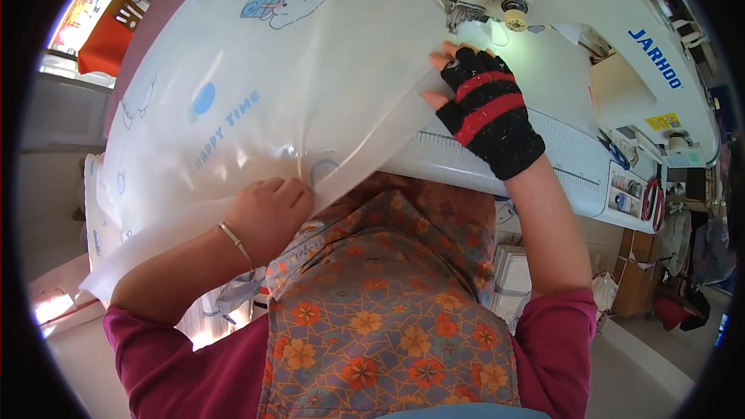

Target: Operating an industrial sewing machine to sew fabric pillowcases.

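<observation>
A large, glossy, translucent white sheet [256, 101], printed with pale bears and blue shapes, spreads over the sewing machine's bed and falls toward my lap. At its near edge my left hand [272, 213], bare with a bracelet at the wrist, is closed with the fingers curled on the sheet. My right hand [485, 105], in a black and red fingerless glove, lies on the sheet's right edge just below the presser foot [466, 15]. Its thumb is apart from the fingers, which rest flat. The sheet's far right edge runs up to the lit needle area.
The sewing machine [636, 54] fills the upper right. A ruler scale [574, 178] lines the bed's front edge, with red-handled scissors [654, 203] and a small parts tray [625, 190] at its right end. An orange-covered chair [116, 27] stands at far left.
</observation>
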The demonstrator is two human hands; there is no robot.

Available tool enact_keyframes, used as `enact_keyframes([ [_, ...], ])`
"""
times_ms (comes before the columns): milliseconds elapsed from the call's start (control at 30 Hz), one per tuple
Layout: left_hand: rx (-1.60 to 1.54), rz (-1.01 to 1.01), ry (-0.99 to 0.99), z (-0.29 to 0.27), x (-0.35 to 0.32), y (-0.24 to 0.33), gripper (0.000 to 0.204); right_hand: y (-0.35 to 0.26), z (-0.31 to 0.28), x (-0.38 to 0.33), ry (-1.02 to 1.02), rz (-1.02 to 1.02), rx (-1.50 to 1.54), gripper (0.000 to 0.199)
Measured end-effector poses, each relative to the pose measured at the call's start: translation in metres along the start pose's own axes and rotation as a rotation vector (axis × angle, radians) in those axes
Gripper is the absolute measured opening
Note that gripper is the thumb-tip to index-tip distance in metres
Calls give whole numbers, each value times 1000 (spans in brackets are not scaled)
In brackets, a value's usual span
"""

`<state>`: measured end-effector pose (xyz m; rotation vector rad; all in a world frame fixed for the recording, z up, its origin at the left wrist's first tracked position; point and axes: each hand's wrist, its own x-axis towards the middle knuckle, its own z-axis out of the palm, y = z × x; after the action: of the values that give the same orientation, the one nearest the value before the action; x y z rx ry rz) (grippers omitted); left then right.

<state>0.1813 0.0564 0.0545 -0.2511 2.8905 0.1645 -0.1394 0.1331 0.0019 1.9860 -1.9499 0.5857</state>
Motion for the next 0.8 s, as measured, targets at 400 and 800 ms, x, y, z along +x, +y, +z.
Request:
enact_keyframes([
  [400, -239, 186, -144, 4, 61, 39, 24, 6, -1, -5, -1, 15, 186, 33],
  [800, -324, 125, 12, 26, 55, 57, 15, -97, -15, -116, -122, 795, 857, 21],
])
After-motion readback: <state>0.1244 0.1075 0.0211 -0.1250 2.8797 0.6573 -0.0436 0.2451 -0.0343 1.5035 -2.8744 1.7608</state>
